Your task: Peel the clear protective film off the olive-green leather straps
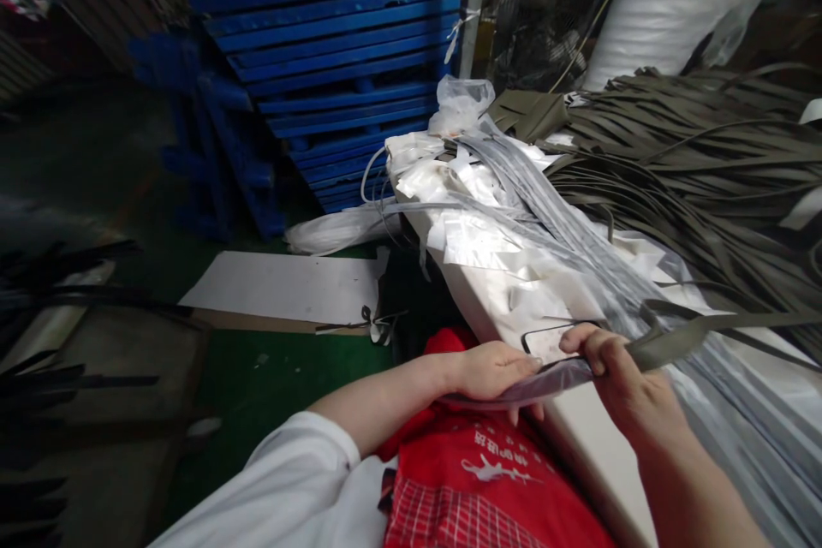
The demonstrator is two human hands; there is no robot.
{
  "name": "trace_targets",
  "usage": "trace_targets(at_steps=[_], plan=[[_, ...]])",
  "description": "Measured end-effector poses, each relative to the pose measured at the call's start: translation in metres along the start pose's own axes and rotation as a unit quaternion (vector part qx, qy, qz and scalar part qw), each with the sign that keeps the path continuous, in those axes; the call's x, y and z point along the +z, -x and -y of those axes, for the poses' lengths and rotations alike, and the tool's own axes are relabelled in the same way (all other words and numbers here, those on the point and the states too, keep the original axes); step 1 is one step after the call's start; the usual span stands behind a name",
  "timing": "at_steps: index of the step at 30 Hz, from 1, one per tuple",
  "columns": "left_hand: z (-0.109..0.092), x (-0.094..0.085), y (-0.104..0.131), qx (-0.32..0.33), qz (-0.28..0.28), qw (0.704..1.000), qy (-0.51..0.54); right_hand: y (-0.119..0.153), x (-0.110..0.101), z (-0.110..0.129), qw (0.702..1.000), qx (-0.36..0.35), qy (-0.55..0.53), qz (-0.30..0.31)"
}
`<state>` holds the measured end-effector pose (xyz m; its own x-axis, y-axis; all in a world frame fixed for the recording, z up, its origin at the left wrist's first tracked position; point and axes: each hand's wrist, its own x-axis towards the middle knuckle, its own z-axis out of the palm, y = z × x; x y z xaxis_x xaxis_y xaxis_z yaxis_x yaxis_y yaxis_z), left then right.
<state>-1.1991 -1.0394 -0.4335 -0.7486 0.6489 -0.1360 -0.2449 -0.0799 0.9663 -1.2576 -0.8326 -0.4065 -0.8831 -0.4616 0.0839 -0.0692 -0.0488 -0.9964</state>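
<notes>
My left hand [494,370] is closed on a translucent plastic strip [558,378], thumb on top and fingertips showing below it. My right hand [626,377] pinches the other end of this strip, together with an olive-green strip [681,340] that runs off to the right. Between the hands is a flat white rectangle with a dark rim, like a phone [545,344]; its lower edge is partly covered by my fingers. Beyond my hands, a bundle of long grey translucent strips [552,214] lies along the white-covered bench [475,295].
Many olive strips [693,154] are heaped along the right. A stack of blue pallets [347,43] stands behind the bench. A white board [288,284] lies on the green floor at left. Wrapped white rolls [661,17] stand at the back right.
</notes>
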Motion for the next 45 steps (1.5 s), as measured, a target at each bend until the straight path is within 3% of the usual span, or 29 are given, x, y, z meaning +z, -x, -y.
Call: trace_targets(at_steps=[5, 9, 12, 15, 17, 20, 24, 27, 29, 33, 35, 37, 40, 45], plan=[[-0.01, 0.01, -0.015, 0.024, -0.065, 0.998, -0.005, 0.003, 0.025, -0.005, 0.995, 0.096, -0.035, 0.001], [-0.017, 0.013, -0.016, 0.041, -0.084, 0.995, -0.037, 0.003, 0.034, -0.005, 0.994, 0.096, -0.02, -0.047], [-0.023, 0.014, -0.009, 0.046, -0.087, 0.987, -0.126, 0.001, 0.03, -0.001, 0.99, 0.101, -0.079, -0.067], [-0.026, 0.012, -0.001, 0.027, -0.094, 0.98, -0.173, -0.007, 0.015, 0.009, 0.959, 0.107, -0.244, -0.098], [-0.026, 0.01, 0.003, 0.016, -0.096, 0.978, -0.182, -0.015, 0.001, 0.017, 0.94, 0.085, -0.3, -0.139], [-0.027, 0.008, 0.001, 0.016, -0.12, 0.972, -0.202, -0.02, -0.005, 0.022, 0.95, 0.059, -0.258, -0.163], [-0.032, 0.012, -0.014, 0.042, -0.145, 0.967, -0.205, -0.009, 0.027, 0.018, 0.977, 0.085, -0.145, -0.129], [-0.035, 0.018, -0.018, 0.048, -0.178, 0.967, -0.177, -0.004, 0.045, 0.015, 0.981, 0.121, -0.131, -0.082], [-0.034, 0.018, -0.015, 0.038, -0.184, 0.966, -0.176, -0.007, 0.036, 0.02, 0.975, 0.09, -0.174, -0.104], [-0.023, 0.01, -0.009, 0.019, -0.177, 0.962, -0.209, -0.017, -0.008, 0.039, 0.953, 0.005, -0.207, -0.221], [-0.02, 0.007, -0.012, 0.001, -0.163, 0.966, -0.199, -0.019, -0.021, 0.047, 0.957, 0.005, -0.191, -0.217], [-0.022, 0.008, -0.019, -0.01, -0.151, 0.97, -0.191, -0.018, -0.021, 0.048, 0.962, 0.017, -0.196, -0.189], [-0.033, 0.016, -0.033, 0.0, -0.153, 0.969, -0.192, -0.012, -0.005, 0.042, 0.961, 0.02, -0.213, -0.173], [-0.046, 0.036, -0.055, 0.04, -0.152, 0.971, -0.182, 0.008, 0.016, 0.021, 0.985, 0.052, -0.113, -0.119]])
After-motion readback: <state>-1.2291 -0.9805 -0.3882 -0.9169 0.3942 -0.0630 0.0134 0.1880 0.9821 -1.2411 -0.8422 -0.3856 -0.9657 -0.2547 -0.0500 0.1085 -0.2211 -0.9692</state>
